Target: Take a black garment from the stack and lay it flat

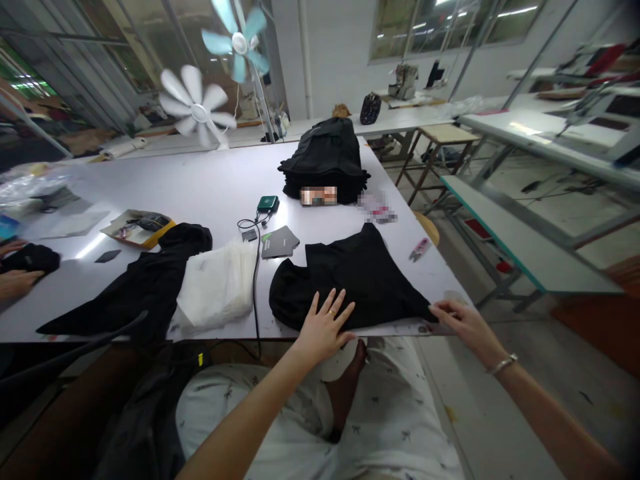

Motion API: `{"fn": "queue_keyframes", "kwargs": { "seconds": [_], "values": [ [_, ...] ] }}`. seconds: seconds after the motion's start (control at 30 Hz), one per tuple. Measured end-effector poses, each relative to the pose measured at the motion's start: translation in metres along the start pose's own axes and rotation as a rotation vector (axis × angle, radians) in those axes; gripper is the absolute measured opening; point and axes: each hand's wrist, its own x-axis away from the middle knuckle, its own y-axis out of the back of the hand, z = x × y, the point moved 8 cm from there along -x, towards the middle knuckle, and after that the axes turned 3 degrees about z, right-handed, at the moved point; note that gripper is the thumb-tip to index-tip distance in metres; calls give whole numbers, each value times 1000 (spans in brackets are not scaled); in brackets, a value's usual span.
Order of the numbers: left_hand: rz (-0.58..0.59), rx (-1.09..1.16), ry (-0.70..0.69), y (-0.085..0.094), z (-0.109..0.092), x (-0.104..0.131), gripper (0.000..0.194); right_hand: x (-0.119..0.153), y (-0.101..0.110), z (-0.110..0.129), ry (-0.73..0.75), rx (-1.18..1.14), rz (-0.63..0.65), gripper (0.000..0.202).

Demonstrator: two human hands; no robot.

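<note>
A black garment (357,273) lies on the white table (240,167) near its front right corner. My left hand (327,327) rests on the lower part of the cloth, fingers spread, with a ring on one finger. At the garment's right-hand tip, my right hand (457,320) pinches the corner between thumb and fingers beside the table edge. Pink-handled snips (420,249) lie to the right of the cloth. Behind it stands a tall stack of folded black fabric (327,157).
White plastic bags (217,283), grey cards (279,242), a green device (268,203) with a cable, a yellow box (135,230) and another black garment (145,287) lie leftward. Another person's hands (17,280) hold black cloth at far left. Fans stand behind.
</note>
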Motion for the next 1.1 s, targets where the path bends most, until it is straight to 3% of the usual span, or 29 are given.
{"fn": "queue_keyframes", "kwargs": {
  "seconds": [0.07, 0.13, 0.27, 0.33, 0.4, 0.5, 0.57, 0.63, 0.73, 0.8, 0.87, 0.97, 1.03, 1.1],
  "values": [
    [15, -25, -16, -8, 1, 3, 61, -4, 5, 0, -43, -212, -16, 42],
    [23, -41, -29, -11, 4, 5, 65, -8, 7, 1, -21, -272, 6, 41],
    [32, -31, -34, -8, 3, 6, 69, -15, 2, -3, 140, 135, 118, 32],
    [28, -8, -41, 1, 0, 9, 66, -16, -2, -8, 145, 346, 167, 27],
    [-4, 20, -16, 18, 1, 15, 57, -16, 1, -1, 154, 486, 115, 27],
    [-75, 64, 116, 48, 16, 29, 39, -9, 3, 44, 319, 620, -141, 34],
    [-78, 84, 187, 59, 28, 40, 32, 1, -11, 74, 459, 669, -248, 39],
    [-40, 94, 205, 59, 36, 49, 30, 8, -38, 88, 558, 722, -205, 49],
    [-11, 91, 184, 51, 37, 61, 27, 15, -76, 86, 654, 799, -64, 57],
    [-51, 84, 189, 51, 35, 69, 25, 14, -81, 80, 628, 827, -73, 59],
    [-123, 76, 283, 57, 39, 79, 25, 11, -77, 75, 553, 841, -127, 59],
    [-177, 80, 574, 62, 60, 100, 33, 6, -75, 74, 495, 832, -161, 58],
    [-105, 149, 773, 52, 75, 113, 43, 3, -78, 79, 497, 810, -157, 58],
    [5, 320, 914, 28, 84, 120, 54, 2, -84, 94, 528, 757, -143, 52]
  ]
}}
